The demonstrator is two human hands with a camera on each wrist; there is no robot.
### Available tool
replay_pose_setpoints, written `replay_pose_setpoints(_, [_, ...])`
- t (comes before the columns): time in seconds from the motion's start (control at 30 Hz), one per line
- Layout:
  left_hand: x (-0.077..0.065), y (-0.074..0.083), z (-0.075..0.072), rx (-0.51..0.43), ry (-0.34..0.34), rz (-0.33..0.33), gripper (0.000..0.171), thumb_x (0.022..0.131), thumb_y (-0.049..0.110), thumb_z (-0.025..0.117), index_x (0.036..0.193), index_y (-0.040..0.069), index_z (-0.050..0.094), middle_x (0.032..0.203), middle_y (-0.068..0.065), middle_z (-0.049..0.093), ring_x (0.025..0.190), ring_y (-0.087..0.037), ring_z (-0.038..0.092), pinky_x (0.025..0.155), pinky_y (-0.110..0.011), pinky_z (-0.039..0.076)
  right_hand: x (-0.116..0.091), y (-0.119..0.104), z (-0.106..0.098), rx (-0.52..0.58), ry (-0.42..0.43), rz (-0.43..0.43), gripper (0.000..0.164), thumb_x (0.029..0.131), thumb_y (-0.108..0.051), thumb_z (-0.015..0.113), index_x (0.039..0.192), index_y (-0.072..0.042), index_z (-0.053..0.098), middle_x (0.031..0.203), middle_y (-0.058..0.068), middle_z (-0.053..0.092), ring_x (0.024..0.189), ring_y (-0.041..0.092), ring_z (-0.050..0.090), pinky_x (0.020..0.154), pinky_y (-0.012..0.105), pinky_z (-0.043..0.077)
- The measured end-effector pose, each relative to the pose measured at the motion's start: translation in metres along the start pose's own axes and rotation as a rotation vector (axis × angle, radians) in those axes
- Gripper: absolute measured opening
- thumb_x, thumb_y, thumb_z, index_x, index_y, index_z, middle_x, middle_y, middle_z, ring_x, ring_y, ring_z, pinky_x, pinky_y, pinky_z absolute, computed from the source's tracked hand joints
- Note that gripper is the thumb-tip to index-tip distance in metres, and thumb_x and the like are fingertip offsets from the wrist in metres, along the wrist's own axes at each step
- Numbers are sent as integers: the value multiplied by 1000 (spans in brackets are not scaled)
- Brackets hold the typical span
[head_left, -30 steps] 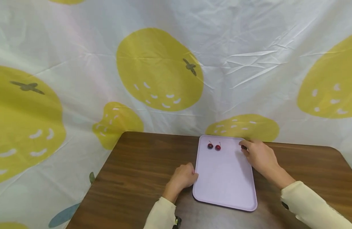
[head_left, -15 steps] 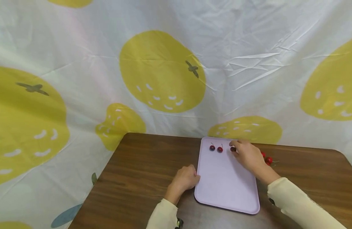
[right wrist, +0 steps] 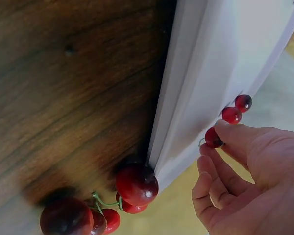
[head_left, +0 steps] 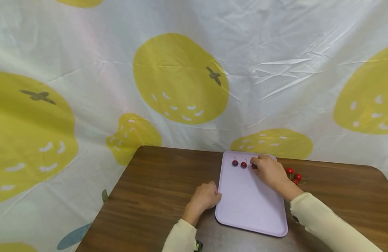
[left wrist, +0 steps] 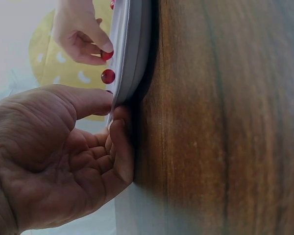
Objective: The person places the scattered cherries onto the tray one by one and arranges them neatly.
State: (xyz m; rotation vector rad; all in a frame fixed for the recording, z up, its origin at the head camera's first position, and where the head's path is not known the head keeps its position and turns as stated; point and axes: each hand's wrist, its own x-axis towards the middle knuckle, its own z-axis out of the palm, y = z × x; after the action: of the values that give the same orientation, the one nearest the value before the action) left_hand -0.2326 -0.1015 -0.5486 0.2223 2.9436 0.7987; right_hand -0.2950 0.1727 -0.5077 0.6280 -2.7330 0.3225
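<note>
My right hand (head_left: 271,172) pinches a dark red cherry (right wrist: 213,137) between thumb and fingertips, low over the far part of a pale lilac tray (head_left: 250,206). Two more cherries stand on the tray to the left of it, a darker cherry (head_left: 235,163) and a redder cherry (head_left: 243,165), their stems pointing up. At the tray's left edge, my left hand (head_left: 204,196) grips the rim, thumb on top and curled fingers under it, as the left wrist view shows.
Several red cherries (head_left: 296,177) with green stems lie on the brown wooden table (head_left: 168,175) just right of the tray. A white curtain (head_left: 194,136) printed with yellow lemons hangs right behind the table's far edge.
My right hand has carried its cherry leftward from the tray's right edge to beside the two cherries, uncovering the cherries on the table. The left hand keeps its grip on the rim.
</note>
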Motion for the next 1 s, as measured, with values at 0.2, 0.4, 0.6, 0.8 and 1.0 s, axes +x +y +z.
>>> replay_pose_setpoints(0.2, [7,-3,7,15,-8,3,24,92,31,70,77,17,58,72,-1,59,66,-21,55,61,-35,45,1,0,-1,1,-2,-14,20,86,-9,85,104,-15,76,88,5,71,82,31,72,54,49,55])
replay_pose_setpoints(0.4, [4,-2,4,-4,12,19,21,90,29,70,75,18,59,71,-1,60,66,-21,56,62,-35,45,3,2,1,-4,-26,-16,21,87,-9,84,106,-16,77,92,7,74,88,34,73,60,51,57])
replay_pose_setpoints(0.6, [-9,14,-15,18,-33,1,19,92,25,69,78,15,60,74,-3,62,69,-22,58,65,-37,48,3,2,0,-3,-41,-13,23,88,-8,83,108,-16,77,91,7,74,88,34,73,61,51,57])
replay_pose_setpoints(0.8, [-4,7,-5,16,-25,-3,21,93,28,70,79,16,60,74,-2,61,69,-22,57,64,-37,47,2,2,-1,-9,-46,-5,25,89,-9,83,112,-17,76,93,8,73,87,37,73,59,52,56])
replay_pose_setpoints(1.0, [12,-13,18,48,-6,-2,22,92,33,69,78,19,59,73,1,60,67,-20,56,61,-36,45,1,2,-3,-15,-72,11,34,88,-12,84,120,-17,74,105,13,75,97,41,73,57,54,56])
